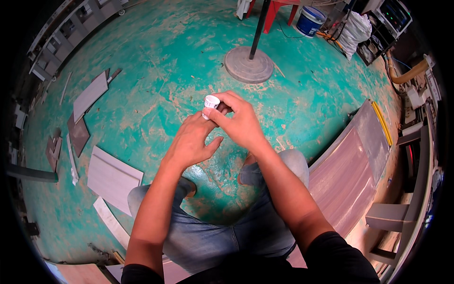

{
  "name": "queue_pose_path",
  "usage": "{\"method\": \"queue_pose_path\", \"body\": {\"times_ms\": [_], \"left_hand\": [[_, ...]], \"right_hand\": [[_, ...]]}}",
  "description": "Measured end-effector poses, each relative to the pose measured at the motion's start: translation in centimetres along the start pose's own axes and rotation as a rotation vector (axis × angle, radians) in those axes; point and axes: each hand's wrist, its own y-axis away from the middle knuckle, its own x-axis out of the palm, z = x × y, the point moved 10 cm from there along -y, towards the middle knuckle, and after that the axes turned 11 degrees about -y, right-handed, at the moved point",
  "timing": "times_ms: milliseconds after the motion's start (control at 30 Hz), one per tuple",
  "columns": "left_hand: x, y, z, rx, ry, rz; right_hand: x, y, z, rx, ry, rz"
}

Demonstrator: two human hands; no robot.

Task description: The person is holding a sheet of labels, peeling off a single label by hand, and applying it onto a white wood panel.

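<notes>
A small white roll [212, 101], hollow and with dark marks on its side, is pinched upright between the thumb and fingers of my right hand [242, 124]. Just beside and below it, my left hand [188, 142] is held palm down, its thumb spread away from the other fingers. Those fingers reach up to the roll's lower edge, where my right thumb partly covers the fingertips. Whether they touch the roll or only lie against it, I cannot tell. Both hands are held above the floor, in front of my knees.
A round grey stand base [249, 64] with a black pole stands ahead on the green floor. Flat boards [113, 177] lie at left, and brown panels [344, 177] lie at right. A blue bucket [310, 21] and a white sack [355, 33] stand at far right.
</notes>
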Motion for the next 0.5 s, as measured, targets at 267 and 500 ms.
{"method": "queue_pose_path", "body": {"times_ms": [267,500], "left_hand": [[1.6,0.1,0.8,-0.058,-0.071,0.258],[0.5,-0.1,0.1,-0.043,-0.004,0.127]], "right_hand": [[-1.3,-0.1,-0.5,0.012,0.108,-0.068],[-0.7,0.0,-0.1,0.004,0.053,-0.044]]}}
